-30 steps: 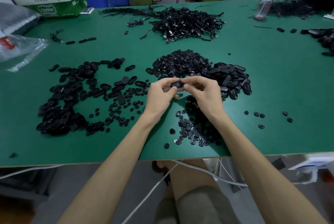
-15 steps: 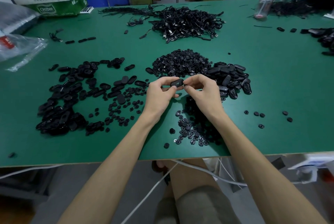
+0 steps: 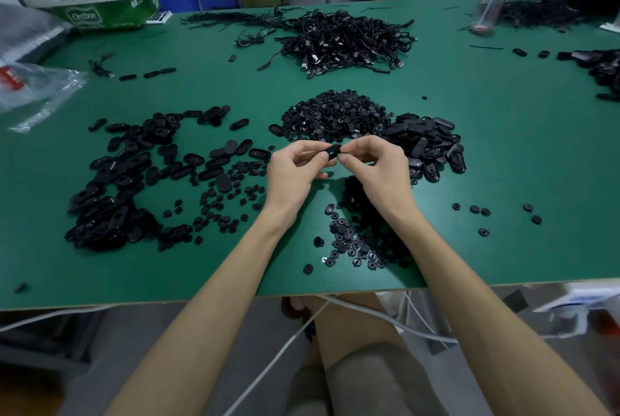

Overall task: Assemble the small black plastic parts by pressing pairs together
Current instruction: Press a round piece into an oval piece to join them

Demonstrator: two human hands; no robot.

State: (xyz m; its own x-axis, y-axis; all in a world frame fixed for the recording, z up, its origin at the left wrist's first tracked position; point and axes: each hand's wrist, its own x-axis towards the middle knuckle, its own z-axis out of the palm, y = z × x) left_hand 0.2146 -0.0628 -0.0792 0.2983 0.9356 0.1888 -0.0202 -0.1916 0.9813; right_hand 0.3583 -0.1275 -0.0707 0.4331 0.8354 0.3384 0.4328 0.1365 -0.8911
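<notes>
One small black oval part is held above the table, pinched between the left hand and the right hand. Round parts are heaped just behind it. Oval shells are piled at the right, and oval pieces are scattered at the left.

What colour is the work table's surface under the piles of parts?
The table surface is plain dark green, shown clearly in the head view.
</notes>
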